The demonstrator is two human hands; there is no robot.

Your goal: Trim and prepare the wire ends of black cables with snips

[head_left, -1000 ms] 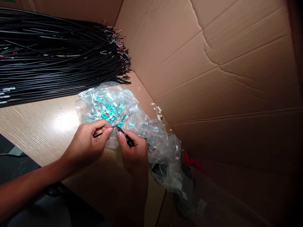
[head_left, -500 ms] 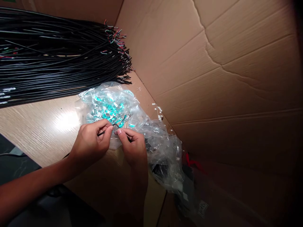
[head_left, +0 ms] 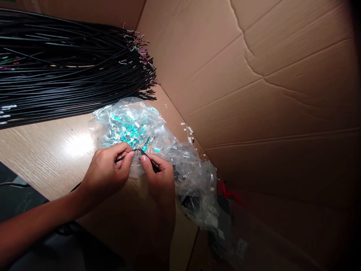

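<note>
My left hand (head_left: pixel 108 171) pinches a thin black cable (head_left: pixel 122 158) between thumb and fingers, its end pointing right. Touching it fingertip to fingertip, my right hand (head_left: pixel 159 177) is closed on another thin black piece (head_left: pixel 149 161) that meets the cable's end. Both hands rest just in front of a crumpled clear plastic bag (head_left: pixel 135 126) holding several small teal parts. I cannot make out the small parts at the joint.
A thick bundle of black cables (head_left: pixel 67 67) with stripped coloured ends lies across the back left of the wooden table (head_left: pixel 50 150). A tall cardboard wall (head_left: pixel 254 82) rises on the right. More crumpled plastic (head_left: pixel 197 192) and small white bits (head_left: pixel 188 133) lie by it.
The hands stay in nearly the same place; the right fingers shifted slightly on the black piece, first drawing in, then showing it again.
</note>
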